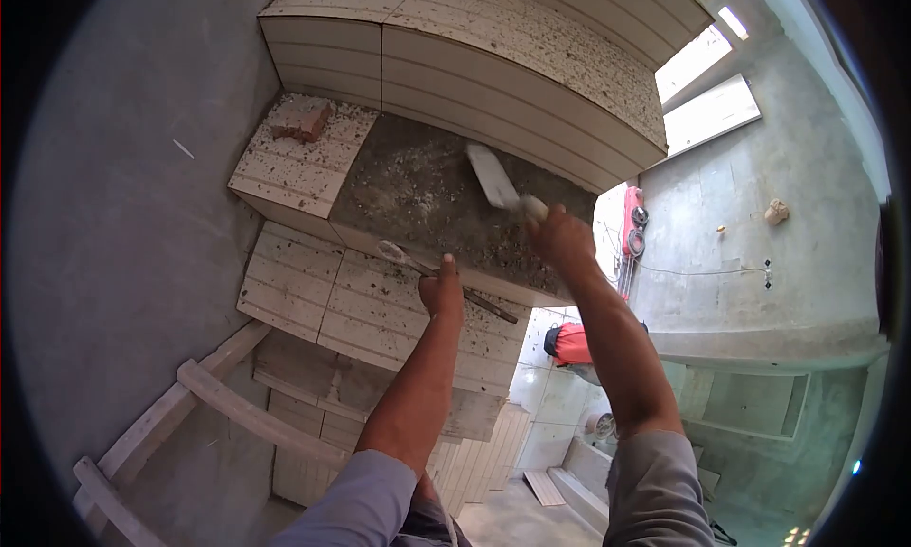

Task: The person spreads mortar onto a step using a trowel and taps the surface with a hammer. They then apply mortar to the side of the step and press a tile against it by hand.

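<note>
On my feed, the left hand clasps a tool, the right hand grips a trowel; brick at its ten o'clock.

Short sleeves: grey left sleeve, grey right sleeve, creased, hems near elbows. Forearms, left hand, right hand bare. Dark cloth at lap.
</note>
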